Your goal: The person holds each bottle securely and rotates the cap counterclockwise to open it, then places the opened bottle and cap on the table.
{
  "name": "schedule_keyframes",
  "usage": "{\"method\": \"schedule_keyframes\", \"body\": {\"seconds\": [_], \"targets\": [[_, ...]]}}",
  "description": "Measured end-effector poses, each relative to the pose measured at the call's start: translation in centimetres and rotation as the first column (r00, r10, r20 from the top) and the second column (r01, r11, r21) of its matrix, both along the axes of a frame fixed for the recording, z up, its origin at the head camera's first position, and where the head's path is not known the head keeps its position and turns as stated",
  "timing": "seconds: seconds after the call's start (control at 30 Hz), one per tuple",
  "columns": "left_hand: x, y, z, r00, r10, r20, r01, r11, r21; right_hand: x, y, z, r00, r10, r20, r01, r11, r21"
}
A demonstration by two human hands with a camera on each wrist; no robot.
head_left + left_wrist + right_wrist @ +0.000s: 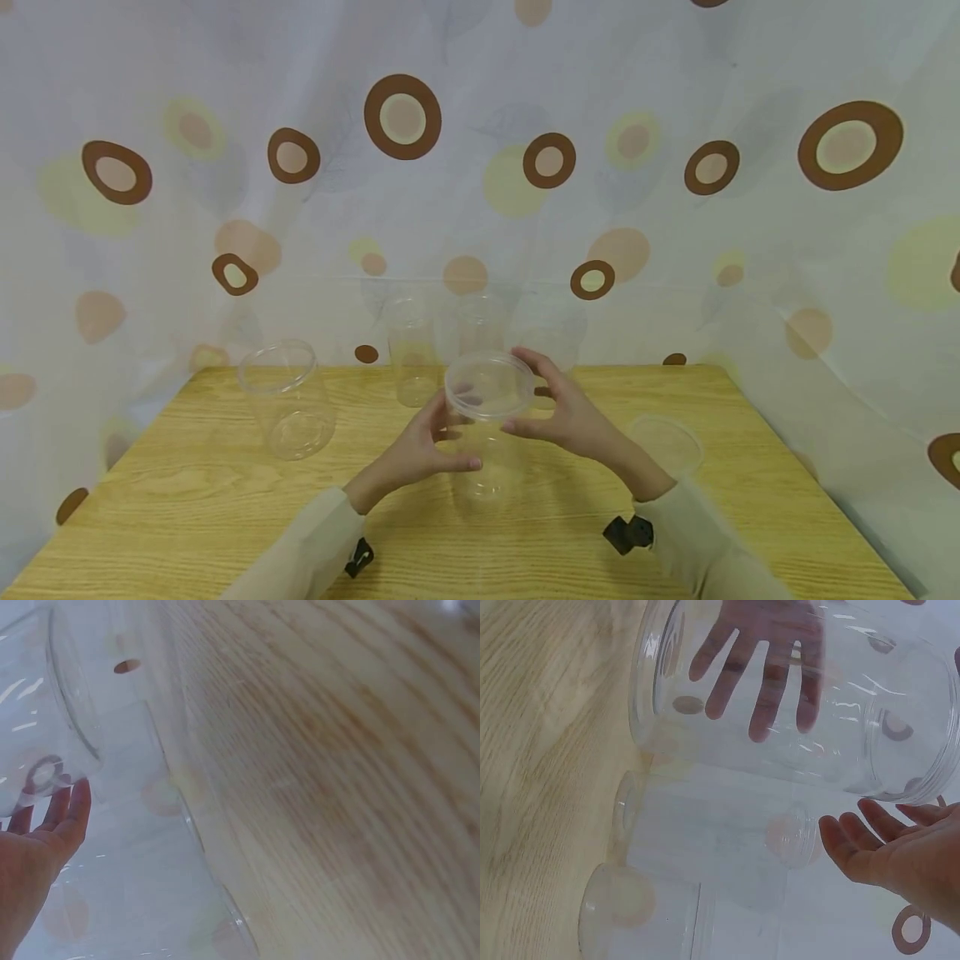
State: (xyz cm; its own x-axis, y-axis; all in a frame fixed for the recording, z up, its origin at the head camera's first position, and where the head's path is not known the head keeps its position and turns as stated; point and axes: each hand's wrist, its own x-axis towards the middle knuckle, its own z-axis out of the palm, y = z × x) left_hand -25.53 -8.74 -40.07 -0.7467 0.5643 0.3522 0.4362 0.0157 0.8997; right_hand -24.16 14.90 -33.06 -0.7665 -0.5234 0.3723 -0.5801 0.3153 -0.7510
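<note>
1. While two hands flank it, the jar [491,458] stands upright midway between the left and right edges of the table [172,500]; from where I stand, its base seems to rest there.
2. Its long axis runs up and down, with the wall turned to the left hand [416,454] on one side and to the right hand [566,412] on the other.
3. On the left, the fingers [769,694] are straight and spread, visible through the clear wall, and the thumb comes round on the side toward the table's near edge. From them the jar lies just to the right.
4. On the right, the fingers are apart and gently bent beside the rim [483,414], the thumb a little below it. From these the jar lies to the left; I cannot tell whether they touch it.
5. Neither hand looks clearly nearer, though the right sits higher.
6. Toward the far edge stand two thin jars [412,358]; a wide jar [288,400] is toward the far left corner, and a lid [667,442] lies beyond the right wrist, toward the right edge.
</note>
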Motion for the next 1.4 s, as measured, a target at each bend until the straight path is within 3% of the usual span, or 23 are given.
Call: {"method": "schedule_keyframes", "body": {"seconds": [0.2, 0.4, 0.5, 0.63, 0.77, 0.87, 0.93, 1.13, 1.27, 1.4], "targets": [[0.2, 0.0, 0.1, 1.0, 0.01, 0.005, -0.01, 1.0, -0.018, -0.2, -0.1, -0.1, 0.999, -0.021, 0.024, 0.021, 1.0, 0.013], [0.0, -0.2, 0.0, 1.0, -0.018, -0.003, 0.018, 1.0, 0.001, -1.1, 0.6, 0.2, 0.994, 0.087, 0.062, -0.089, 0.996, 0.031], [0.0, -0.3, 0.0, 0.998, -0.055, 0.001, 0.055, 0.998, 0.013, -1.8, 1.1, 0.4, 0.972, 0.201, 0.117, -0.204, 0.979, 0.006], [0.1, -0.3, 0.0, 0.996, -0.087, 0.015, 0.087, 0.996, 0.006, -2.5, 1.7, 0.6, 0.919, 0.343, 0.194, -0.34, 0.939, -0.049], [0.2, -0.2, 0.1, 0.997, -0.077, 0.025, 0.077, 0.997, -0.011, -2.5, 1.9, 0.6, 0.895, 0.388, 0.218, -0.382, 0.921, -0.075], [0.7, -0.2, 0.7, 0.998, -0.063, 0.028, 0.064, 0.998, -0.016, -2.2, 1.8, 0.6, 0.907, 0.374, 0.195, -0.365, 0.927, -0.081], [1.2, -0.1, 1.3, 0.998, -0.049, 0.027, 0.049, 0.999, -0.015, -2.0, 1.7, 0.6, 0.927, 0.337, 0.165, -0.327, 0.941, -0.085], [1.8, 0.1, 2.1, 1.0, 0.013, 0.027, -0.013, 1.0, -0.017, -0.8, 0.9, 0.3, 0.989, 0.13, 0.065, -0.124, 0.988, -0.089], [1.9, 0.2, 2.1, 0.998, 0.044, 0.038, -0.043, 0.999, -0.031, 0.0, 0.1, 0.0, 0.999, -0.01, 0.036, 0.013, 0.997, -0.072], [1.7, 0.3, 2.0, 0.999, 0.039, 0.022, -0.038, 0.999, -0.027, 0.3, -0.3, -0.2, 0.997, -0.063, 0.036, 0.065, 0.996, -0.06]]}}
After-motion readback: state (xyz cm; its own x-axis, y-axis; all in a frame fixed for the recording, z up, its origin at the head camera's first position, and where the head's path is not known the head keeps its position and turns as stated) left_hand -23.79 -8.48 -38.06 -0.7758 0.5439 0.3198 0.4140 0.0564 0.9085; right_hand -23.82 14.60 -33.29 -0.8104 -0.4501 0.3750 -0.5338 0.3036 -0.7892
